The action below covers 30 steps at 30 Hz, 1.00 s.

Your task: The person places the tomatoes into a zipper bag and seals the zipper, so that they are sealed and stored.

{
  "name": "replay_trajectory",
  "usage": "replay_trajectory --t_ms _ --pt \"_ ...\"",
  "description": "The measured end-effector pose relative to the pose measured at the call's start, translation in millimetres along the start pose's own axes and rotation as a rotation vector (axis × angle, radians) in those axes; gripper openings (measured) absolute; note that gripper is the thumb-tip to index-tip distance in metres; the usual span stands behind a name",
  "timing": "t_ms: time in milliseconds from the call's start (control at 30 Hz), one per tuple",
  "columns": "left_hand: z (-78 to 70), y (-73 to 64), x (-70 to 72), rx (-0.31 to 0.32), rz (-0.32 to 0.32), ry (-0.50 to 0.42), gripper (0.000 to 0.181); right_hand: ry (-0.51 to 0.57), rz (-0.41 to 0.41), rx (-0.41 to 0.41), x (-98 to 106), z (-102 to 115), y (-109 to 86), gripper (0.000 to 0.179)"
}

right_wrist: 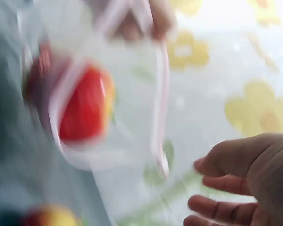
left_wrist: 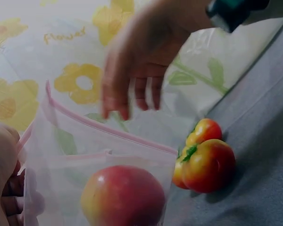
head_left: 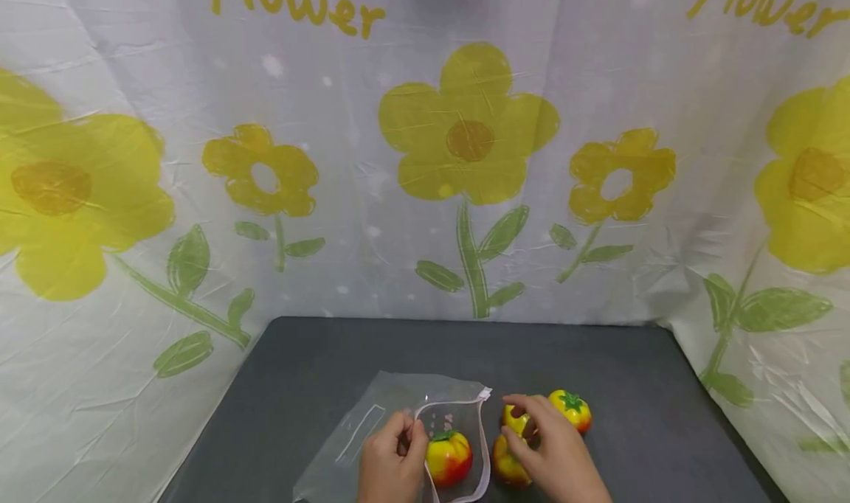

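Observation:
My left hand pinches the edge of a clear zip bag with a pale pink rim, and the mouth gapes toward the right. Inside the bag sits a red and yellow tomato with a green top. Three more such tomatoes lie to the right of the bag: a far one, a near one and one between, partly covered by my right hand. That hand hovers over them, fingers apart and holding nothing. In the right wrist view the bag is blurred.
A dark grey table bears everything. White sheeting printed with yellow flowers rises behind the table and along both sides. A dark band is on my right wrist.

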<state>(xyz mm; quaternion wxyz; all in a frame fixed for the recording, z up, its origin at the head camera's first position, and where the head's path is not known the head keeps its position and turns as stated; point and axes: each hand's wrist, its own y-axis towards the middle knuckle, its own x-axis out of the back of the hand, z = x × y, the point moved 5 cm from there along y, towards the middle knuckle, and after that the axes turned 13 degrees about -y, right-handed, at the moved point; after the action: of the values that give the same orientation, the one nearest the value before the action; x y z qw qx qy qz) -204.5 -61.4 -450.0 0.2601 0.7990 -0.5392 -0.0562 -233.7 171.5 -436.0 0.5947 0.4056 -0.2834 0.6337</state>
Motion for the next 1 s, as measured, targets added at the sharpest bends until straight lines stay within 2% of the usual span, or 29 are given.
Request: replay_trajectory --t_ms 100,167,333,500,567,700,833,1000 --pt "-0.8 0.1 0.3 -0.041 -0.011 -0.01 0.036 -0.097 -0.049 -0.072 8 -30 12.1 0.039" --pt "-0.5 0.3 0.6 -0.06 -0.018 -0.017 0.037 -0.15 -0.038 -0.104 9 -53 20.6 0.043" --pt "0.1 0.3 1.0 -0.077 -0.018 -0.024 0.038 -0.212 0.061 -0.18 7 -101 37.4 0.055" --pt "0.6 -0.2 0.4 -0.096 -0.017 -0.027 0.039 -0.23 0.168 -0.251 2 -135 44.9 0.067" --pt "1.0 -0.4 0.2 -0.1 -0.02 -0.03 0.039 -0.237 0.197 -0.276 -2 -145 45.5 0.067" --pt "2.0 -1.1 -0.2 -0.107 -0.027 -0.031 0.039 -0.198 0.209 -0.269 -11 -155 44.9 0.061" --pt "2.3 -1.8 -0.8 -0.092 -0.025 -0.027 0.039 -0.157 0.195 -0.246 -15 -156 43.9 0.057" --pt "1.9 -2.2 -1.7 -0.067 -0.024 -0.023 0.038 -0.162 0.143 -0.226 -15 -156 45.2 0.058"
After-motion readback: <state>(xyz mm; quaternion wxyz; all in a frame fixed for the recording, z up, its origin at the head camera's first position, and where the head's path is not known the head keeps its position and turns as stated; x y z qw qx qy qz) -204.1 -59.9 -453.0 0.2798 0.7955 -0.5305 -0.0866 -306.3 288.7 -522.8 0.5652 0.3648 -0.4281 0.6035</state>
